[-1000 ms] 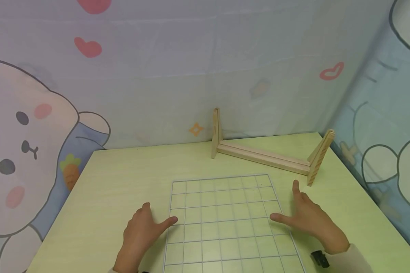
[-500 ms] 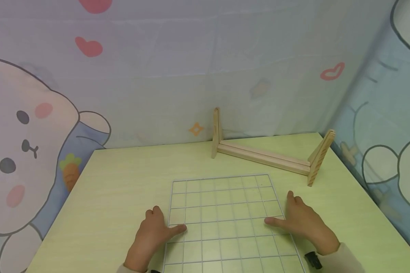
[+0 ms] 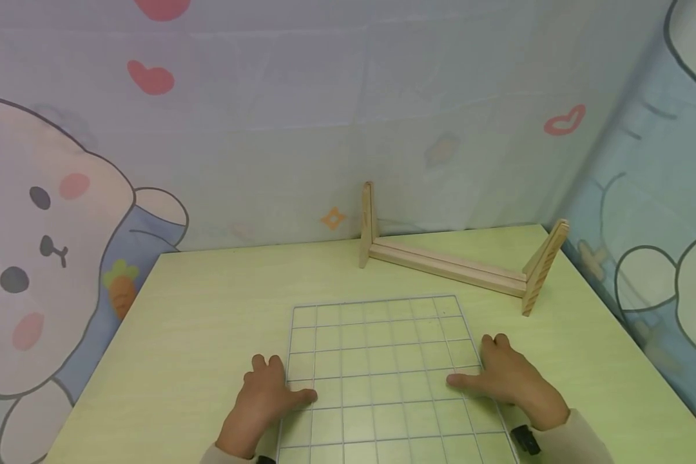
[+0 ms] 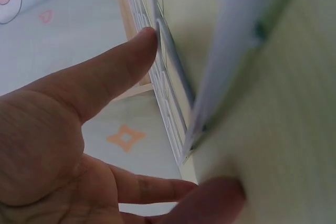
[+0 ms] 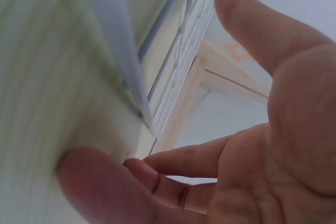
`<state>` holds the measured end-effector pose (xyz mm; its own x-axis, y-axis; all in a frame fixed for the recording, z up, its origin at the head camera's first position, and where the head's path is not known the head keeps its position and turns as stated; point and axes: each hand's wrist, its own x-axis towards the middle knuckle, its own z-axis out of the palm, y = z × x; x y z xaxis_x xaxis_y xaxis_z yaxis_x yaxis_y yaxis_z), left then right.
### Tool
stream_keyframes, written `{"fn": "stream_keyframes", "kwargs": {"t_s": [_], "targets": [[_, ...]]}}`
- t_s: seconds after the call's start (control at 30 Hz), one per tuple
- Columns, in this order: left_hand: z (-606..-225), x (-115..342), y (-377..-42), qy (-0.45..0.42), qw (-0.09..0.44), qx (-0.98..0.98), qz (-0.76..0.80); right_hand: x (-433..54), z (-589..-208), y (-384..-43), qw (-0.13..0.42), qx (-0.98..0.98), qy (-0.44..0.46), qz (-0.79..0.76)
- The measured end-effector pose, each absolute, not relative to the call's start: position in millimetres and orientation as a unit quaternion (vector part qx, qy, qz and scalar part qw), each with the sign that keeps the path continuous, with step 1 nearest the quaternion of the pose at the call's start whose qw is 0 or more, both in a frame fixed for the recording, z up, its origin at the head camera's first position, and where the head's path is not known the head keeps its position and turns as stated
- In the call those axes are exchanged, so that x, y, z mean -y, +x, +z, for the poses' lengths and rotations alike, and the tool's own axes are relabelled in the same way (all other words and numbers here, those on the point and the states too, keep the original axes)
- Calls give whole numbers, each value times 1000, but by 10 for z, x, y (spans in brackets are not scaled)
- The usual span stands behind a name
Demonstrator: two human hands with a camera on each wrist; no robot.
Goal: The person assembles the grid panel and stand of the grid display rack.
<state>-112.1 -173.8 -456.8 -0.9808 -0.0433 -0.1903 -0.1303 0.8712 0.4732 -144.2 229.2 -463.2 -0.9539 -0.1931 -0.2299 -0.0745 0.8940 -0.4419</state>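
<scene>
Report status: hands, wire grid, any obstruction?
Left hand at left edge of wire grid, right hand at right edge, thumbs over it. Grid lies on table. Wooden stand beyond, apart; nothing blocking.

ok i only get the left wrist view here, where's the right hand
Observer: The head view shows the right hand at the right edge of the wire grid, its thumb reaching in over the wires.
Operator: and that wood i can glimpse past the grid, what is it
Observer: A wooden stand on the table, with two end uprights joined by a low bar.
</scene>
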Motion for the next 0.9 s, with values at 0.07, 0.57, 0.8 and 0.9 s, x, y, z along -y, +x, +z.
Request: {"fn": "stream_keyframes", "kwargs": {"t_s": [0.07,0.57,0.8,0.9], "targets": [[-4573,1727,-1127,-40,88,-963,250,-2280,-4632,-1441,135,-964,-67,-219],[-4563,1653,-1169,3,104,-961,257,-2211,-4615,-1486,150,-957,-89,-232],[-4573,1659,-1163,19,111,-957,268,-2180,-4608,-1489,162,-952,-80,-249],[-4592,1707,-1173,15,113,-952,285,-2197,-4600,-1502,171,-943,-79,-275]]}}
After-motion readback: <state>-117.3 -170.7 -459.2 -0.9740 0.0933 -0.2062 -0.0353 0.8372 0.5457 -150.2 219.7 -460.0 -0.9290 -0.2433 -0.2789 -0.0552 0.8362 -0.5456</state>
